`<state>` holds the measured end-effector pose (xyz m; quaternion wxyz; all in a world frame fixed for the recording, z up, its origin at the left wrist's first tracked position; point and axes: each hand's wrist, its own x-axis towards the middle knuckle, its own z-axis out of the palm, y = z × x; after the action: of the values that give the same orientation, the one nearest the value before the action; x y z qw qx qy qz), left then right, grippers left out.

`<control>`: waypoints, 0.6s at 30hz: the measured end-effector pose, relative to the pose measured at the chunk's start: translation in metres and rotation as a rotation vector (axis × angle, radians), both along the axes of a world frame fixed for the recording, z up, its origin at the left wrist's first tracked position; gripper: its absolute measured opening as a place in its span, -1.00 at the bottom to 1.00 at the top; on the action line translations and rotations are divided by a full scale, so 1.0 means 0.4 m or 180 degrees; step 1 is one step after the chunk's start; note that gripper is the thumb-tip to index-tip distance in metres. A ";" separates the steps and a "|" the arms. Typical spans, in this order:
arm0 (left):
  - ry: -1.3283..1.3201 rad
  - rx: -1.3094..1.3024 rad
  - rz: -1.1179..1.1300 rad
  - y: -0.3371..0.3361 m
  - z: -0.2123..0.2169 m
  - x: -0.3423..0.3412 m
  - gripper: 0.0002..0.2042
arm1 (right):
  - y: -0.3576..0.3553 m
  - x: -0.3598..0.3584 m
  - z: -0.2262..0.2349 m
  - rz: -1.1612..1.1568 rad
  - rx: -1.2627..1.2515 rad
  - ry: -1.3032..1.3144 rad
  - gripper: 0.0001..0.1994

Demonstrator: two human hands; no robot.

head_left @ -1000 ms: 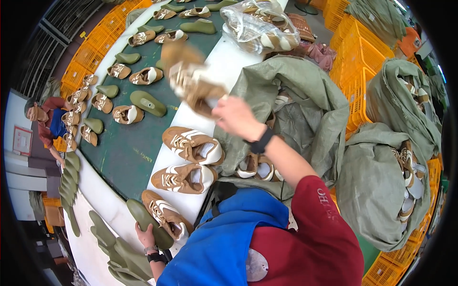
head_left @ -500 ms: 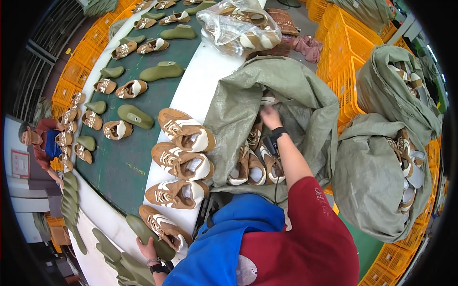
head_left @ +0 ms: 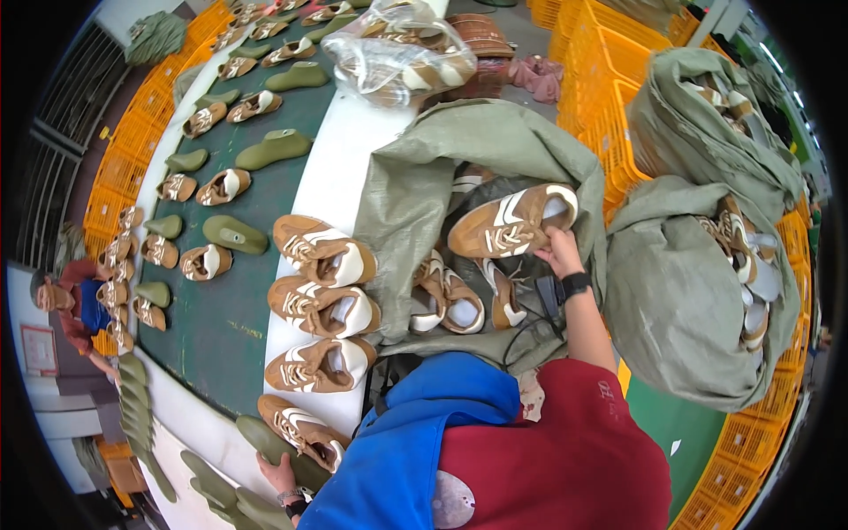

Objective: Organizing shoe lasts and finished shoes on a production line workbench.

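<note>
A brown suede sneaker with white stripes and a white heel (head_left: 495, 228) is in my right hand (head_left: 560, 253), gripped near the heel above an open grey-green woven sack (head_left: 389, 190). More brown-and-white sneakers (head_left: 459, 305) lie inside that sack. Down at the lower left, my left hand (head_left: 279, 477) is closed on a dark green shoe last (head_left: 265, 439), partly hidden by the hand. Right beside this last rests a single sneaker (head_left: 300, 426) on the white table edge. Farther along the edge sit three more sneakers (head_left: 322, 305) in a row.
A green belt (head_left: 221, 327) carries sneakers and green lasts. Several lasts (head_left: 216, 486) lie at the lower left. A clear plastic bag of shoes (head_left: 402, 57) stands beyond. Filled sacks (head_left: 676, 283) and orange crates (head_left: 609, 62) line the right. Another person (head_left: 75, 305) works across the belt.
My right hand has come up from deep in the sack with a sneaker, moving right and nearer. My left hand stays on the last. The whole view has shifted slightly.
</note>
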<state>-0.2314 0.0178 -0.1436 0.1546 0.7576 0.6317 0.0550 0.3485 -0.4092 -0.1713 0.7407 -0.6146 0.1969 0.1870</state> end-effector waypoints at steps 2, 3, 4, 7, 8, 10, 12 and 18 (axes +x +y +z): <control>-0.0088 0.0291 -0.0434 0.001 0.024 0.067 -0.30 | -0.023 -0.059 0.045 -0.0041 0.0561 0.0042 -0.66; -0.0150 0.0598 -0.0802 -0.013 0.065 0.132 -0.30 | -0.014 -0.090 0.078 -0.0053 0.0565 0.0035 -0.66; -0.0477 0.0596 -0.1154 -0.024 0.104 0.199 -0.29 | 0.012 -0.124 0.120 0.0014 0.0783 -0.0140 -0.65; -0.1740 -0.0252 -0.1676 -0.110 0.248 0.442 -0.25 | 0.140 -0.221 0.250 0.0399 0.1222 -0.0421 -0.62; -0.1815 -0.0777 -0.1764 -0.157 0.311 0.528 -0.16 | 0.177 -0.253 0.267 0.0558 0.1228 -0.0369 -0.61; -0.1775 -0.0514 -0.2930 -0.212 0.338 0.610 0.02 | 0.259 -0.321 0.308 0.1057 0.1587 -0.0351 -0.58; -0.1226 0.0514 -0.3789 -0.242 0.375 0.671 -0.01 | 0.323 -0.374 0.335 0.1559 0.1726 -0.0231 -0.54; -0.1929 0.0164 -0.3345 -0.230 0.359 0.623 -0.32 | 0.370 -0.435 0.457 0.2554 0.1700 -0.0329 -0.31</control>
<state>0.0177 -0.0743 0.0001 0.3156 0.9222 0.0995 0.1999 0.1745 -0.2610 0.0115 0.7508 -0.4389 -0.1475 0.4711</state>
